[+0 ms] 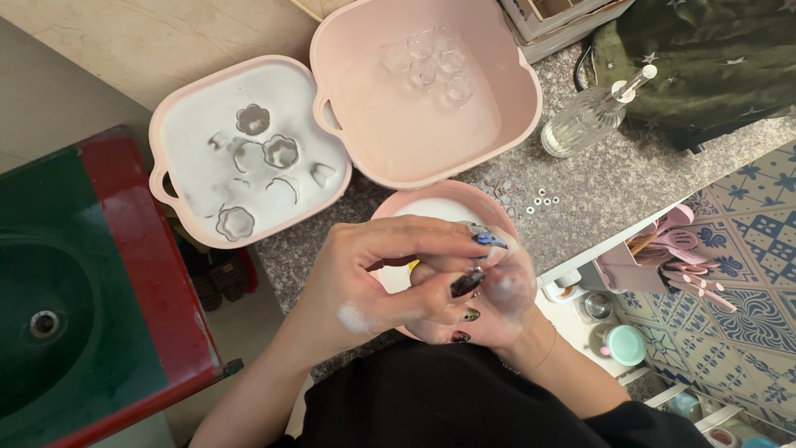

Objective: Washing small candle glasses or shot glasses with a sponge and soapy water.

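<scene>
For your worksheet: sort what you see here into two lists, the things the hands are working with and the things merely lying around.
In use:
left hand and right hand, soapy, pressed together over the round pink bowl
foamy pink lid with flower-shaped moulds
pink tub holding clear moulds

Lying about:
glass bottle
dark green cloth
pink utensils
green sink
small white rings

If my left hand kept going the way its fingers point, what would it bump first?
Your left hand points right, so it meets your soapy right hand first; they look like they touch already, above the pink bowl.
</scene>
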